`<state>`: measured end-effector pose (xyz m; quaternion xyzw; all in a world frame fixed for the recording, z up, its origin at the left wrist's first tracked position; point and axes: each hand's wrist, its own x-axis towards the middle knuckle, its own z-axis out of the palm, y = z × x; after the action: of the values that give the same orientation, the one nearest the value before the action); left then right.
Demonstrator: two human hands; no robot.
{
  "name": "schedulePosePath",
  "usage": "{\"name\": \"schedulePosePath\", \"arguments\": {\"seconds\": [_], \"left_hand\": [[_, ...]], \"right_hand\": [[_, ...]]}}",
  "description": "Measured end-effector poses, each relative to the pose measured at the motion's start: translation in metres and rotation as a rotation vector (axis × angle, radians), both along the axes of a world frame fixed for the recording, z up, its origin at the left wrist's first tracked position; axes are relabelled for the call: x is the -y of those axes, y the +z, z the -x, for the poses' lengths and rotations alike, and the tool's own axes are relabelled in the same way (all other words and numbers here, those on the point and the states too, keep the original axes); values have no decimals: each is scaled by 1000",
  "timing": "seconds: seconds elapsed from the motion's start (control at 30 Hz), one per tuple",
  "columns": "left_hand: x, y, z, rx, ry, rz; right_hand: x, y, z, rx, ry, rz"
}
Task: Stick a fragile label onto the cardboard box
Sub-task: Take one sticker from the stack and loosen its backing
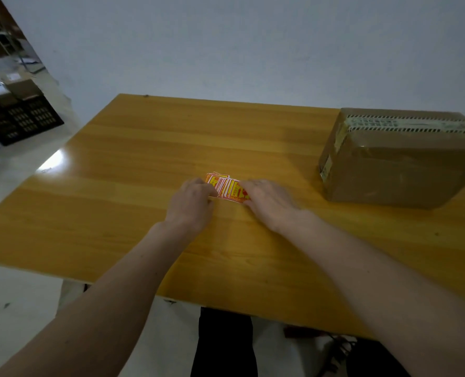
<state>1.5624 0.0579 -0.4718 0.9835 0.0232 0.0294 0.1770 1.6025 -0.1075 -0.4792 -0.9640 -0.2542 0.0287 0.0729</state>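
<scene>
A fanned pile of red-and-yellow fragile labels point(227, 187) lies on the middle of the wooden table point(133, 164). My left hand point(192, 205) rests at the pile's left side, fingers curled onto the labels' edge. My right hand point(269, 202) lies on the pile's right side, fingers flat over the labels. Whether either hand has one pinched is hidden by the fingers. The taped cardboard box point(400, 159) stands at the table's far right, well apart from both hands.
A grey wall runs behind the table. Off the table's left edge stand shelves with boxes and a black crate point(19, 121). My dark trouser legs point(223, 346) show below the table's near edge.
</scene>
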Motion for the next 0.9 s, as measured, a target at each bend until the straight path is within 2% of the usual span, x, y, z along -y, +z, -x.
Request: {"name": "schedulePosePath", "arguments": {"seconds": [0.27, 0.57, 0.9], "left_hand": [[4, 2, 5, -20, 14, 12], [15, 5, 5, -116, 47, 133], [32, 3, -2, -123, 156, 161]], "right_hand": [[3, 5, 5, -15, -32, 27], [1, 13, 15, 15, -17, 84], [4, 8, 17, -65, -137, -99]]}}
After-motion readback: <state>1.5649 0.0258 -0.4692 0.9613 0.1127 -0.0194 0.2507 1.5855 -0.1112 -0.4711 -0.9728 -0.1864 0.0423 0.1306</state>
